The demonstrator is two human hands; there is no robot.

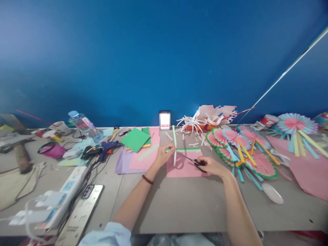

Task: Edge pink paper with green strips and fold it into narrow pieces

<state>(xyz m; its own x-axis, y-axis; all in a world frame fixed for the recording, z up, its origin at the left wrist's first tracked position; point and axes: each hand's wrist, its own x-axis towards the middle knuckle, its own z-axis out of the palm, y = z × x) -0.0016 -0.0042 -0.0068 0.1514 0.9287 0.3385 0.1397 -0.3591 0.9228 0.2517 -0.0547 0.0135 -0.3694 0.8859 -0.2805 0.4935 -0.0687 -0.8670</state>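
Note:
Between the fingertips of my left hand (165,154) is a narrow pale paper strip (174,136), held upright. My right hand (212,166) grips black-handled scissors (188,158), whose blades point left toward the strip. Whether the blades touch the strip I cannot tell. Beneath both hands lies a pink paper sheet (176,172) with a green and white band along its far edge.
Folded paper fans (243,143) lie to the right, with a white spoon-like object (273,193) nearer me. Green paper (135,139), a blue glue gun (109,148), a bottle (85,126), a power strip (68,194) and a phone (80,215) are leftward. A small screen (164,120) stands against the blue wall.

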